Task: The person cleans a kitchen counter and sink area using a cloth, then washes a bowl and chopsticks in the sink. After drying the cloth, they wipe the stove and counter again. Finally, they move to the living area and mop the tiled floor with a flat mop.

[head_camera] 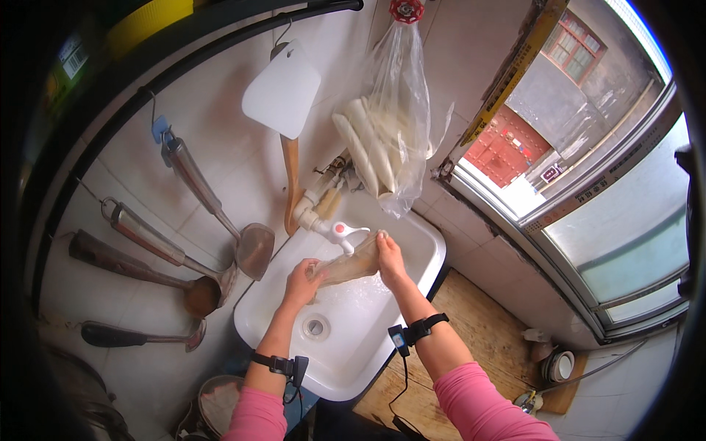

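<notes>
A wet, thin beige cloth (350,269) is stretched between my two hands beneath the white plastic tap (341,232). My left hand (303,281) grips its left end, and my right hand (390,259) pinches the upper right corner. What the cloth is exactly I cannot tell. Below it is the white sink (358,353), wet and splashed near the cloth. Nearer to me, the metal drain (316,327) shows in the basin floor. The cloth's upper edge partly overlaps the area of the tap's spout.
Ladles and a spatula (256,251) hang on the left wall. A white cutting board (284,91) hangs behind. A clear plastic bag (405,110) with pale rolls hangs by the tap. At right are a wooden worktop (469,314), stacked bowls (558,366) and a window (623,248).
</notes>
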The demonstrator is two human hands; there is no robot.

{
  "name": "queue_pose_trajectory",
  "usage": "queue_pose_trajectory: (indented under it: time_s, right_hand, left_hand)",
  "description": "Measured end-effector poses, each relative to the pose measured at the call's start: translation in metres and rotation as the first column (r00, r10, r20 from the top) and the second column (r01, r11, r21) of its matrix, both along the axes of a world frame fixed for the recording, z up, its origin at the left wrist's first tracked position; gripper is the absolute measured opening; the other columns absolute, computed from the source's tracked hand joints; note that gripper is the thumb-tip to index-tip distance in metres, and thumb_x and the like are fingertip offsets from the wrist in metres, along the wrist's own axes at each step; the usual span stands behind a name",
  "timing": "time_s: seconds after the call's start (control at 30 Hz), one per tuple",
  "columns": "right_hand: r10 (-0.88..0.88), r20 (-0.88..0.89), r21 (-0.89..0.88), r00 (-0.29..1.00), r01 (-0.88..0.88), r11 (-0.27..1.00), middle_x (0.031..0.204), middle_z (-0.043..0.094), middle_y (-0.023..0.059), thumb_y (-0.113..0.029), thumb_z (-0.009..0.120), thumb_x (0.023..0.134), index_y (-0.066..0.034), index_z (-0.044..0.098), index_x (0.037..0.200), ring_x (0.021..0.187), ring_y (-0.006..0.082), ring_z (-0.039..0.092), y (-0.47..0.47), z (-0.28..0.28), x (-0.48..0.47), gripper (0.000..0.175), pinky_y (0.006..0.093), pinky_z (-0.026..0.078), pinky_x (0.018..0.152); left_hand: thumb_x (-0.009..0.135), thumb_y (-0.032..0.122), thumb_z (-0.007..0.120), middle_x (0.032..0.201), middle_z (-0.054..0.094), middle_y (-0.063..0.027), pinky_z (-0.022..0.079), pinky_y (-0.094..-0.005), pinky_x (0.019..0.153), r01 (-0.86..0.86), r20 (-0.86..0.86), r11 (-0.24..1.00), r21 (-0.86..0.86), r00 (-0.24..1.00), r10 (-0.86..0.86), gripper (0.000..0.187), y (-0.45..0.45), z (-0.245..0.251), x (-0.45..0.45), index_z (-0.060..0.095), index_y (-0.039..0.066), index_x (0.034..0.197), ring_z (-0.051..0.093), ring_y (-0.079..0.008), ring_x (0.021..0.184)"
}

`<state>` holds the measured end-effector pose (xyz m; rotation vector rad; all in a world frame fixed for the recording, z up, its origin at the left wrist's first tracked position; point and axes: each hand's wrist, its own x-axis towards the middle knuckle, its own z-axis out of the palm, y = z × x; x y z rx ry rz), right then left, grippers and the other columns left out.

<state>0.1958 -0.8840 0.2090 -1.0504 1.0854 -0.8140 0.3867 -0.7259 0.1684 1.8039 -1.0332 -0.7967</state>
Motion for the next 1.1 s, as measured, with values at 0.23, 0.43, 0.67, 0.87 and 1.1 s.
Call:
queue_pose_trajectory:
  time_s: [0.23,0.43,0.67,0.87,1.1]
  right_hand:
    - [0.012,-0.08,-0.225,0.997,-0.03,0.974,0.112,0.066,0.0051,-0.018,0.058,0.102,-0.0066,0.064,0.128,0.103,0.0135,0.058,-0.02,0.014,-0.025,0.029,0.028,0.046,0.092]
    - [-0.03,-0.447,-0.238,0.894,-0.086,0.967,0.112,0.068,0.0154,-0.016,0.07,0.087,-0.009,0.065,0.126,0.102,0.0231,0.066,-0.014,-0.008,-0.038,0.039,0.0341,0.048,0.098]
    - [0.224,-0.823,-0.239,0.521,-0.676,0.697,0.159,0.018,0.0268,-0.024,0.09,0.06,-0.027,0.029,0.155,0.145,0.0494,0.022,0.025,-0.041,-0.014,0.113,0.0591,0.029,0.115]
    - [0.465,-0.01,-0.057,0.885,-0.465,0.883,0.133,0.056,0.013,-0.022,0.077,0.081,-0.0078,0.049,0.136,0.117,0.0268,0.057,0.058,-0.077,0.028,0.063,0.0418,0.045,0.102]
    - [0.303,0.065,0.318,0.951,-0.307,0.897,0.121,0.061,0.0128,0.001,0.047,0.092,0.0007,0.049,0.128,0.114,0.0267,0.06,0.039,-0.03,0.008,0.036,0.0425,0.049,0.101]
  left_hand:
    - [0.092,0.025,0.071,0.105,0.067,-0.0029,0.049,-0.0278,0.087,-0.059,-0.473,0.993,0.105,0.875,0.102,0.035,0.019,0.019,0.019,0.062,0.005,0.12,0.061,-0.013,0.1]
    - [0.099,0.017,0.06,0.128,0.055,-0.0042,0.046,-0.0289,0.096,-0.124,-0.802,0.99,-0.06,0.597,0.026,0.041,0.002,0.05,0.009,0.048,0.006,0.137,0.052,-0.0132,0.119]
    - [0.092,0.003,0.055,0.129,0.055,-0.0073,0.048,-0.0303,0.095,-0.125,-0.802,0.974,-0.191,0.592,-0.081,0.05,-0.026,0.058,-0.014,0.046,0.003,0.141,0.056,-0.0165,0.115]
    - [0.088,0.002,0.054,0.126,0.059,-0.0105,0.051,-0.0312,0.093,0.002,-0.86,0.996,-0.085,0.505,-0.074,0.053,-0.036,0.059,-0.032,0.047,0.001,0.141,0.06,-0.0186,0.113]
    - [0.097,0.017,0.056,0.129,0.061,-0.0124,0.051,-0.0329,0.092,-0.311,-0.647,0.945,0.105,0.7,0.302,0.042,-0.004,-0.003,-0.002,0.055,0.004,0.136,0.06,-0.0202,0.115]
